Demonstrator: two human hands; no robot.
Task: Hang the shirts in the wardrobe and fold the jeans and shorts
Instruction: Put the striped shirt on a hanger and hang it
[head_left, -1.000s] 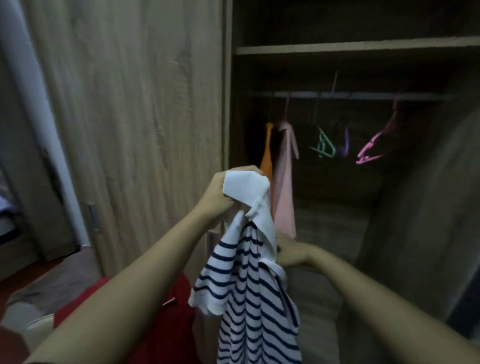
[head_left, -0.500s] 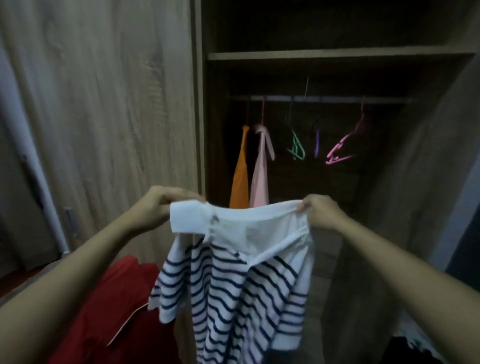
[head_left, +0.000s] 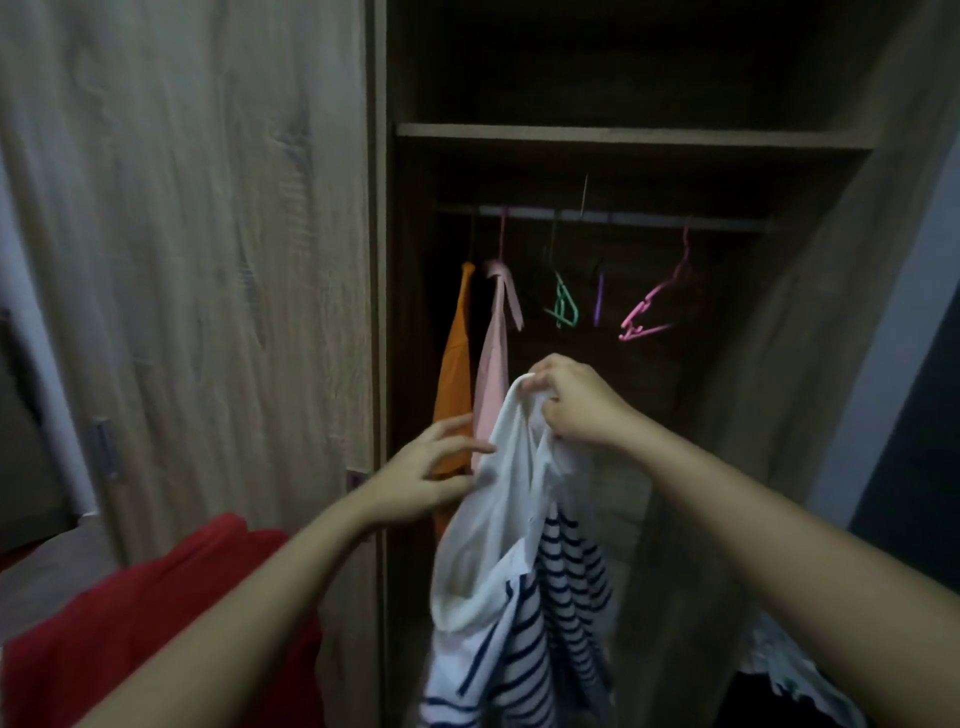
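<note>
Right hand (head_left: 566, 405) pinches striped shirt (head_left: 514, 525) collar, likely draping it for pink hanger (head_left: 649, 312) at 1 o'clock; left hand (head_left: 431, 478) unclenched, empty.

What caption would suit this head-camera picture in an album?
Right hand grips the striped shirt by its white top before the wardrobe, left hand open beside it, empty hangers above.

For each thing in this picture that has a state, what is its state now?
striped shirt: on no hanger, dangling bunched
right hand: grips the striped shirt's top
left hand: open, fingers straight, at the shirt's edge
orange shirt: hung on the rail
pink shirt: hung on the rail
green hanger: on the rail, empty
pink hanger: on the rail, empty, tilted
wardrobe: open
</note>
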